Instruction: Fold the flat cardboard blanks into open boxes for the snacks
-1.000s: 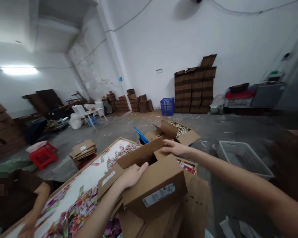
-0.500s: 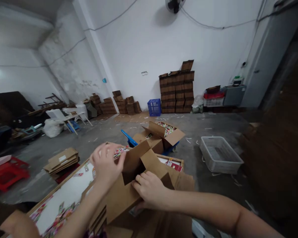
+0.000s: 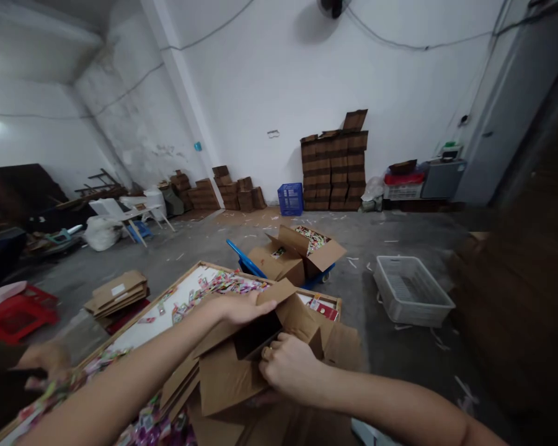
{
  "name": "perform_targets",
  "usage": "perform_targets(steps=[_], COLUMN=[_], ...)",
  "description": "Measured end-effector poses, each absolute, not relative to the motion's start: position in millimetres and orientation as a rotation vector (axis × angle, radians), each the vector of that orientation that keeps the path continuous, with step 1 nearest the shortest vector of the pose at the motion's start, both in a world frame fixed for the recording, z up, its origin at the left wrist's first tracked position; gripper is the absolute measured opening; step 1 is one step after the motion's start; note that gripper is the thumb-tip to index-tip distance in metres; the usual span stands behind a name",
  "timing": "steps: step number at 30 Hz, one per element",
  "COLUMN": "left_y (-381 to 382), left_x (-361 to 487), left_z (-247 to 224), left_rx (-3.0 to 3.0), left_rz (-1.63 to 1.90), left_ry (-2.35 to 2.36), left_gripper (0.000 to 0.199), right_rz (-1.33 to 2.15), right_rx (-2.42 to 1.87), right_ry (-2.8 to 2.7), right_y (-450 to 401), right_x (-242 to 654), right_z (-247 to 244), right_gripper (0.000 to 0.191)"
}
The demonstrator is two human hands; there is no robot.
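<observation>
Cardboard flaps hide most of the small brown box (image 3: 242,359), whose dark opening shows between both hands above the wooden-rimmed sorting table (image 3: 199,267). Left hand (image 3: 239,308) lies with fingers curled over a top flap; right hand (image 3: 291,367) grips the front edge, fingertips tucked inside. Glossy wrappers (image 3: 223,285) blur together.

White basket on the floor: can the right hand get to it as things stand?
Probably not. The right hand grips the cardboard box, and the white basket sits low on the floor beyond it, apart from the table.
</observation>
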State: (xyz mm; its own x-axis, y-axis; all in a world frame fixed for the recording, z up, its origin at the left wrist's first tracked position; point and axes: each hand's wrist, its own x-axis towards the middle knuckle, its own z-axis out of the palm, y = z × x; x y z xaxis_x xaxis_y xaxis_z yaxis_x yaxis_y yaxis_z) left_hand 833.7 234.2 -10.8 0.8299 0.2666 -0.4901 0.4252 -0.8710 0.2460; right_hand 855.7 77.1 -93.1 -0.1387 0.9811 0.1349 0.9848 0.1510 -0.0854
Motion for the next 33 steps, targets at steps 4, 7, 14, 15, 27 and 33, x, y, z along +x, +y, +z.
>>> perform_targets(steps=[4,7,14,15,27,33], left_y=[215.3,208.5,218.4,220.2,171.1,128.0], left_x=[840.7,839.2,825.4,823.6,767.9,725.3], left_z=[-38.4,-55.7,-72.6,-70.5,17.7,-9.6], left_rx=[2.924,3.05,3.112,3.08,2.728,2.995], left_rz=[-0.262,-0.115,0.0,0.033,-0.677,-0.196], left_ry=[0.673,0.77,0.804,0.804,0.633,0.658], left_gripper=[0.071,0.072,0.079,0.078,0.15,0.083], right_rz=[0.006,0.023,0.065,0.062,-0.817,-0.594], right_rx=[-1.971,-1.955,-1.934,-1.939,-0.931,-1.295], right_ry=[-2.199,-2.195,-2.248,-2.25,-2.142,-2.17], right_y=[73.5,67.5,66.5,69.8,71.1,124.4], right_x=[867.6,869.9,856.3,855.9,902.4,880.3], right_z=[-90.3,-91.2,-86.6,-85.3,-43.9,19.3], right_gripper=[0.051,0.049,0.026,0.026,0.048,0.084])
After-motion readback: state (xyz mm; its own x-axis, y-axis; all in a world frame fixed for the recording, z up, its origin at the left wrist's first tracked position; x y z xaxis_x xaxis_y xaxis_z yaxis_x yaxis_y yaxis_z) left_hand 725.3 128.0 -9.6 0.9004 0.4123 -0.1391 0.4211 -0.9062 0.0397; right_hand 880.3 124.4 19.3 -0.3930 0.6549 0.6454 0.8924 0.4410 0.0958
